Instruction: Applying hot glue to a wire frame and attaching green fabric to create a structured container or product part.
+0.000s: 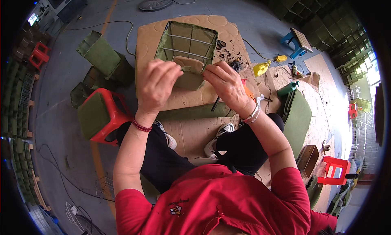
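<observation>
Far-left stacks: Green box-like pieces [18, 108] are piled along the wall, a red stool [39, 55] beside them.
Left-hand boxes: Tall green boxes [99, 53] lean together on the grey floor [61, 88]; the insides of the lower ones are too dark for me to read.
Near-left stool: A red stool [106, 127] carries a green panel [93, 115] over its seat.
Left gap: A strip of floor separates the boxes from the left edge of the cardboard-covered table [147, 37].
Left hand: The left hand [158, 85] hangs over the near left corner of the open green box, thumb and fingers bunched together; I cannot tell whether something thin is between them.
Open green box: The open green box [190, 45] sits mid-table, tilted to my eye, two metal bars [190, 39] crossing its opening; a tan rounded shape shows through.
Right hand: The right hand [225, 81] is bunched at the box's near right corner, fingertips close together; whether they grip it, I cannot tell.
Table's right side: Scissors [221, 44], dark scraps [228, 56] and a dark bristly clump [236, 64] crowd this edge, a yellow bottle [261, 68] just beyond.
Far right: Green panels [294, 125] stand stacked near an open brown box [308, 159].
</observation>
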`<act>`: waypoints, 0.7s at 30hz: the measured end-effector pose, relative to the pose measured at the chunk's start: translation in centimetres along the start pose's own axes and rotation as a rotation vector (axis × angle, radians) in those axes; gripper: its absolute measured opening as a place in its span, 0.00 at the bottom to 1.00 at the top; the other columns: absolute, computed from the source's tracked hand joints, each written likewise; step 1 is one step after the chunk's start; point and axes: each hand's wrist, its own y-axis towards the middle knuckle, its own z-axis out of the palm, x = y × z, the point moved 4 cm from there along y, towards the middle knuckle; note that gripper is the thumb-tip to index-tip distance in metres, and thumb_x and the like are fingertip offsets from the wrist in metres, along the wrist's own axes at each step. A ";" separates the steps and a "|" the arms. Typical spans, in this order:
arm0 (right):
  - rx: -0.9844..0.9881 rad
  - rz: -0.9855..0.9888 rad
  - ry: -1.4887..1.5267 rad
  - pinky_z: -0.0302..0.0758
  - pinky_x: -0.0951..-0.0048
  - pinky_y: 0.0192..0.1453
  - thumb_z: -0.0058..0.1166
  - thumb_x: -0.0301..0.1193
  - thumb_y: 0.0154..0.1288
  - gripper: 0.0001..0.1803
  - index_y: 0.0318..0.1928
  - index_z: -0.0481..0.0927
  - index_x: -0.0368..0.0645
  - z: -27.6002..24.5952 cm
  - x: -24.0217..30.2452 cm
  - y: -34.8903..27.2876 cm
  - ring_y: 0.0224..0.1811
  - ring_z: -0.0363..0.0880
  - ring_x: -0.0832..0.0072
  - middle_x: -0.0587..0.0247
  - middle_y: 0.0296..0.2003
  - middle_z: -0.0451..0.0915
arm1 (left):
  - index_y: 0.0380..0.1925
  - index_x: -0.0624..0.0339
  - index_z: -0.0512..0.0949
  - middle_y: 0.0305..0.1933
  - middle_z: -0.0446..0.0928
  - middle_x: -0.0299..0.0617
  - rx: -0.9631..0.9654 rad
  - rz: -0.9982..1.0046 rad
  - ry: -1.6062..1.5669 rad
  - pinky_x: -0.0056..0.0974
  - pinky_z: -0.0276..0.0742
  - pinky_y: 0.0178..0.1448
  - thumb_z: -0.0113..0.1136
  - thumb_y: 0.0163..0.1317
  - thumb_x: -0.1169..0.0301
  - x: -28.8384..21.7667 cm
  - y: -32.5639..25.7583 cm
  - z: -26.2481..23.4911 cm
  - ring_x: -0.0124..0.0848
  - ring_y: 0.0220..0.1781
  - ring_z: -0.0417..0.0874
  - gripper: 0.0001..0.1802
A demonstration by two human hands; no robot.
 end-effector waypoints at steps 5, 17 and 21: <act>0.116 -0.004 0.039 0.78 0.66 0.48 0.55 0.23 0.49 0.17 0.43 0.79 0.35 -0.6 0.3 1.0 0.44 0.74 0.64 0.59 0.42 0.75 | 0.44 0.62 0.81 0.43 0.80 0.41 0.187 0.274 -0.097 0.40 0.81 0.50 0.65 0.51 0.77 -3.0 -0.3 1.6 0.38 0.46 0.81 0.18; 0.061 0.045 -0.017 0.77 0.65 0.45 0.55 0.24 0.49 0.18 0.44 0.78 0.34 -0.7 0.7 -0.1 0.40 0.73 0.64 0.58 0.40 0.74 | 0.57 0.64 0.74 0.37 0.79 0.44 0.418 -0.064 -0.426 0.44 0.79 0.45 0.64 0.57 0.80 -2.5 2.2 3.9 0.41 0.40 0.82 0.25; 0.115 0.013 0.010 0.77 0.65 0.45 0.54 0.23 0.48 0.15 0.40 0.78 0.34 -0.4 0.2 1.1 0.41 0.73 0.63 0.58 0.38 0.73 | 0.54 0.65 0.76 0.40 0.81 0.45 0.403 -0.005 -0.413 0.43 0.81 0.46 0.64 0.57 0.81 -1.6 1.7 3.3 0.40 0.42 0.83 0.23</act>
